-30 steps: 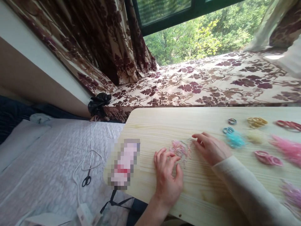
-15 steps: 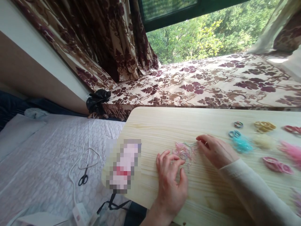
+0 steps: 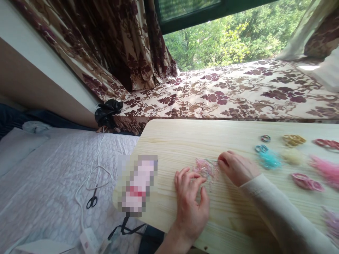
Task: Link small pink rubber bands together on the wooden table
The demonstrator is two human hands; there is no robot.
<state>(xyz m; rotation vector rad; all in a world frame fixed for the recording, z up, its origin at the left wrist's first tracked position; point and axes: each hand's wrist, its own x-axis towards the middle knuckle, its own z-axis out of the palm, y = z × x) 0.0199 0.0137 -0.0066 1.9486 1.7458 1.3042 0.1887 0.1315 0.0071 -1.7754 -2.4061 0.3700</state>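
Observation:
A small loose pile of thin elastic bands (image 3: pixel 205 167), mostly pink with pale and greenish strands, lies on the light wooden table (image 3: pixel 182 139). My left hand (image 3: pixel 191 199) rests at the near left of the pile, fingers spread and curved, with nothing visible in them. At the pile's right edge my right hand (image 3: pixel 236 167) has its thumb and fingertips pinched together. Whatever is between those fingertips is too small to make out. Just right of that hand are turquoise bands (image 3: pixel 270 159) and blue hair ties (image 3: pixel 261 148).
Farther right lie a multicoloured hair tie (image 3: pixel 265 138), yellow hair ties (image 3: pixel 294 140), cream bands (image 3: pixel 292 156), pink hair ties (image 3: pixel 307 181) and pink bands (image 3: pixel 324 170). A pixelated pink item (image 3: pixel 139 187) is at the table's left. Scissors (image 3: pixel 91 201) lie on the bed.
The right hand's thumb and fingers have closed together at the pile's right edge. My left hand has stayed nearly still. The whole view has shifted slightly.

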